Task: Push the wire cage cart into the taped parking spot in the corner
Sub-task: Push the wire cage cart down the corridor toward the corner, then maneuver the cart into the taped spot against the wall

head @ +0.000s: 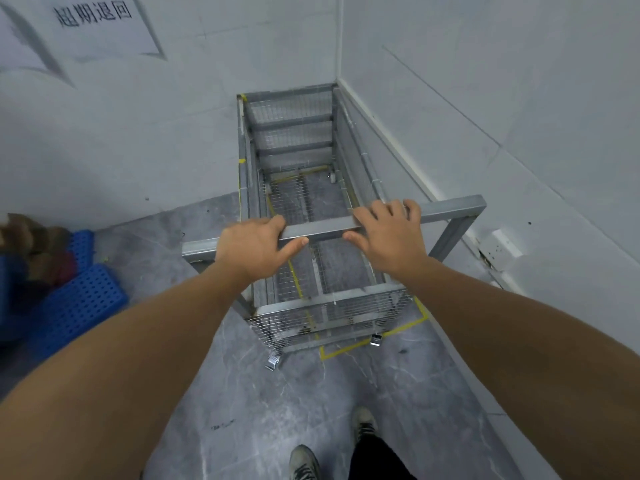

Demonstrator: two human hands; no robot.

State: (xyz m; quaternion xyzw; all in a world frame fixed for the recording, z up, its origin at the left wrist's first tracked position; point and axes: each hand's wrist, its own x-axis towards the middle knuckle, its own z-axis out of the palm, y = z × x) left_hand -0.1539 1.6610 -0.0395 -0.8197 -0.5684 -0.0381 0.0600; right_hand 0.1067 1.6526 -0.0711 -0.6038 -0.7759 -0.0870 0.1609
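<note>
A grey wire cage cart [294,133] stands in the room's corner, its far end against the back wall. Yellow tape [377,337] marks a rectangle on the floor; it shows through the mesh bottom and past the cart's near right corner, so the cart sits a little left of the outline. My left hand [254,245] is wrapped around the cart's near handle bar [325,229], thumb underneath. To its right my right hand [388,233] grips the same bar, fingers over the top. Two castors [375,339] show under the near end.
White walls close the corner behind and to the right of the cart. Blue perforated plastic crates [74,301] with cardboard on them lie at the left by the wall. My shoes [304,462] stand on grey marbled floor tiles behind the cart.
</note>
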